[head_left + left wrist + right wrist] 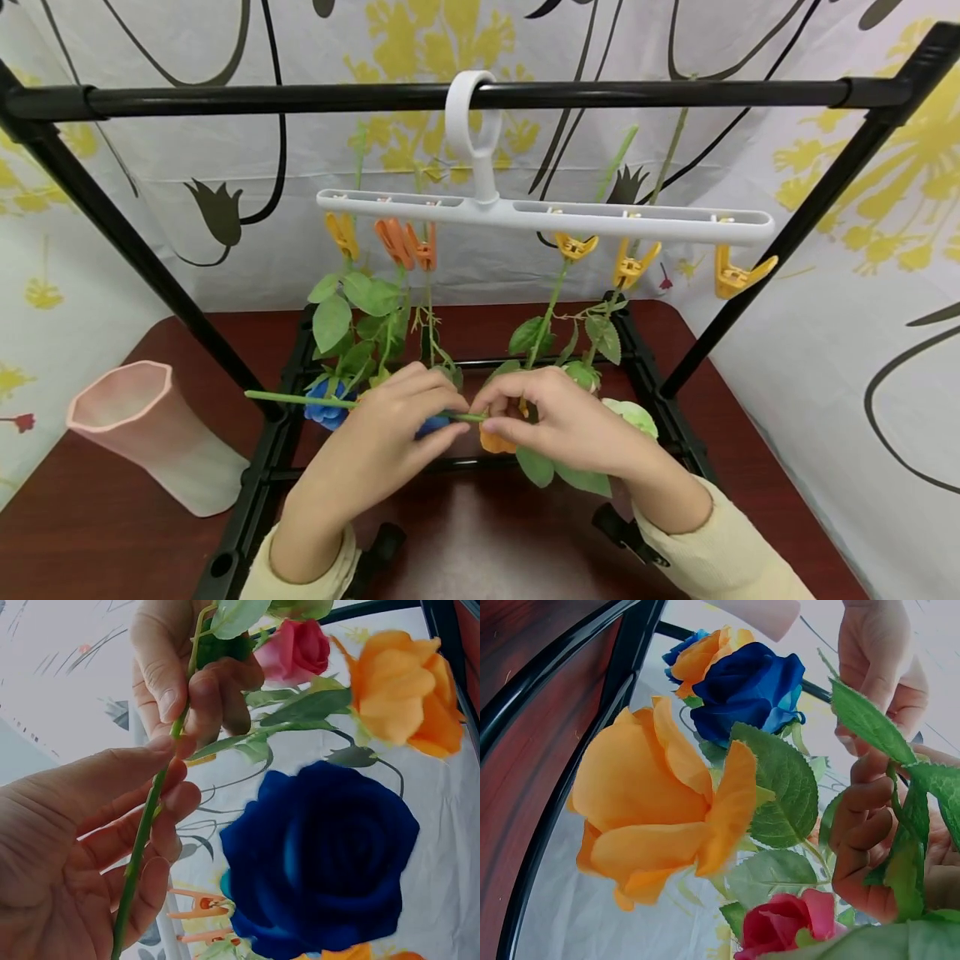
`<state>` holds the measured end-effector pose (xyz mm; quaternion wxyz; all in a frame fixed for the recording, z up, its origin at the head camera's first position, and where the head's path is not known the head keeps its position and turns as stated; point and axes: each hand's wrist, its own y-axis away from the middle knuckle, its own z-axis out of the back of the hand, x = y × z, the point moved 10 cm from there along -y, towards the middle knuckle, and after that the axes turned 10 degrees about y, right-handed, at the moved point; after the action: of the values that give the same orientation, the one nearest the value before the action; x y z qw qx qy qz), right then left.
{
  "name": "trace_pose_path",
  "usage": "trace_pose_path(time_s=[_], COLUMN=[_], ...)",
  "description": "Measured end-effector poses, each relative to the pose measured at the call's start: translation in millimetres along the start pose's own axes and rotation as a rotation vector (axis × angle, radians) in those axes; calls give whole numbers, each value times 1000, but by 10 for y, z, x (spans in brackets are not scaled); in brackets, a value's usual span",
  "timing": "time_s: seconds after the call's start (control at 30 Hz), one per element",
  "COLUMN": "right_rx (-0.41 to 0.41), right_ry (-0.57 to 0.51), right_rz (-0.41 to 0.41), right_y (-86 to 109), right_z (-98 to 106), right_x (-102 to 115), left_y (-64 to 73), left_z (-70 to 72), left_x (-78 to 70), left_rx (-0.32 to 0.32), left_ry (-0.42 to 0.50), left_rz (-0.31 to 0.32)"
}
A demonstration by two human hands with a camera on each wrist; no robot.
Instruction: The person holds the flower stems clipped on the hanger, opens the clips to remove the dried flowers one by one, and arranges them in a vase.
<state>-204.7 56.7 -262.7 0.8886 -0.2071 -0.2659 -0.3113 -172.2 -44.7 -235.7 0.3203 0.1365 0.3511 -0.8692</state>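
- Flower stem (145, 832): green, thin, held crosswise above the worktop (465, 533).
- Worktop: dark red, near edge cut off; a strip runs back along the right side.
- Black frame (255, 98): top bar spans most of the head view; lower front partly behind sleeves (720, 542).
- White hanger (622, 218): hooked on that bar.
- Pink vase (161, 442): left, just beside the frame.
- Left hand (390, 433): thumb and fingers pinching the stem; open gap up to the hanger.
- Right hand (558, 412): pinching it too, fingertips near the other's; leaves (885, 731) partly hide it.
- Orange rose (652, 802): mostly covered in head view; cannot tell which bloom the stem carries.
- Clips (633, 262): yellow and orange, along the hanger.
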Motion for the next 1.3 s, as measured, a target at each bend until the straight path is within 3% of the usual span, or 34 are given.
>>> trace_pose_path(time_s=[0.2, 0.3, 0.5, 0.67, 0.9, 1.07, 1.17, 1.3], right_rx=[12, 26, -24, -229, -703, -1001, -1063, -1038], right_ry=[-11, -18, -36, -16, -135, -206, -202, -241], right_rz=[-29, -52, -108, -85, -12, -141, -240, -286], right_y=[-4, 4, 105, 270, 646, 912, 963, 901], right_z=[-8, -19, 88, 404, 1002, 1275, 1312, 1245], right_x=[-11, -30, -77, -62, -196, -521, -687, -817], left_y=[-1, 15, 62, 102, 126, 149, 159, 164], left_z=[-25, -25, 85, 228, 400, 531, 626, 764], left_x=[2, -13, -54, -64, -44, 6, -4, -20], left_rx=[-5, -9, -118, -191, -248, -284, -322, -388], left_ry=[-17, -85, -237, -201, -139, -100, -94, -92], left_rz=[-9, -24, -89, -159, -234, -226, -240, -260])
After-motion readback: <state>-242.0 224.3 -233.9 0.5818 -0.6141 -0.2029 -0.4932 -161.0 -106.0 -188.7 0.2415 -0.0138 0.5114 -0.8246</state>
